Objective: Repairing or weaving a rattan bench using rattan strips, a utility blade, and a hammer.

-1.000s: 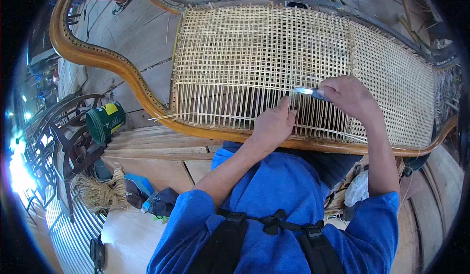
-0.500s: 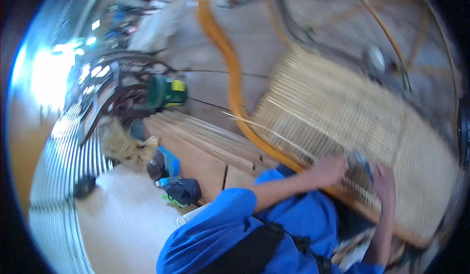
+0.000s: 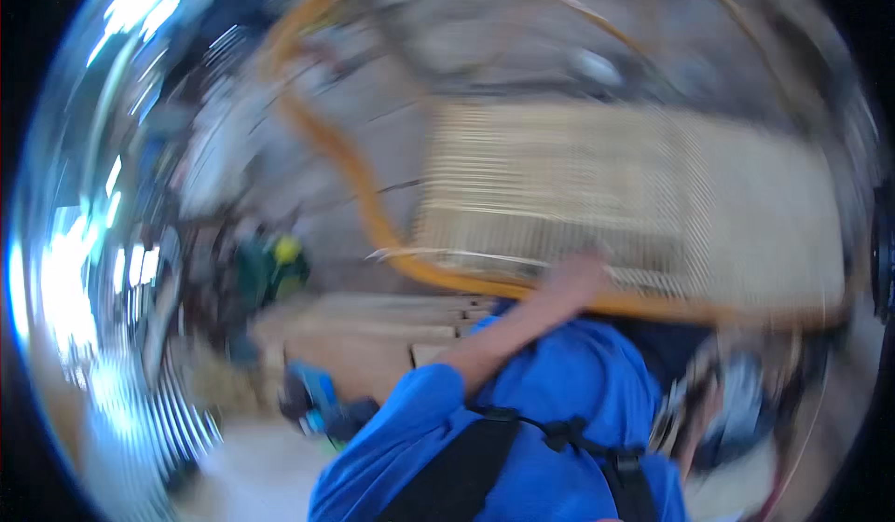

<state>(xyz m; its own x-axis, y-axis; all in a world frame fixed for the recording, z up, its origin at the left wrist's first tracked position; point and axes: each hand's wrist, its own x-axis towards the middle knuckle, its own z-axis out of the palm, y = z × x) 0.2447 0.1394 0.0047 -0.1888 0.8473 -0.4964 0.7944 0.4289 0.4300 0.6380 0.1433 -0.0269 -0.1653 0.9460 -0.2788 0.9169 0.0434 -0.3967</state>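
Wooden floorboards [image 3: 373, 336] run under the whole scene, pale and smeared by heavy motion blur, with bright glare washing out the left rim of the view. Across the upper middle lies a woven cane panel [image 3: 578, 186], its fine pale strands set in a curved orange-brown wooden frame [image 3: 373, 214] that sweeps down from the upper left and then runs along the panel's lower edge. Loose cane ends stick out at the panel's lower left corner, just above that frame. The person's left hand [image 3: 576, 275] comes up from a blue sleeve [image 3: 419, 410] and rests at the lower edge of the cane panel, right where the weave meets the frame; the blur is too strong to tell whether its fingers are curled, spread or pinching a strand. The right hand [image 3: 701, 408] sits low at the right, below the frame and near a pale, whitish blurred bundle [image 3: 746, 401]; I cannot tell how its fingers are set or whether they hold anything. Dark straps [image 3: 485, 447] cross the blue clothing at the bottom. To the left, well apart from the hands, a green and yellow object [image 3: 270, 266] stands on the floor, and a small blue object [image 3: 317, 396] lies nearer the lower edge, beside the sleeve.
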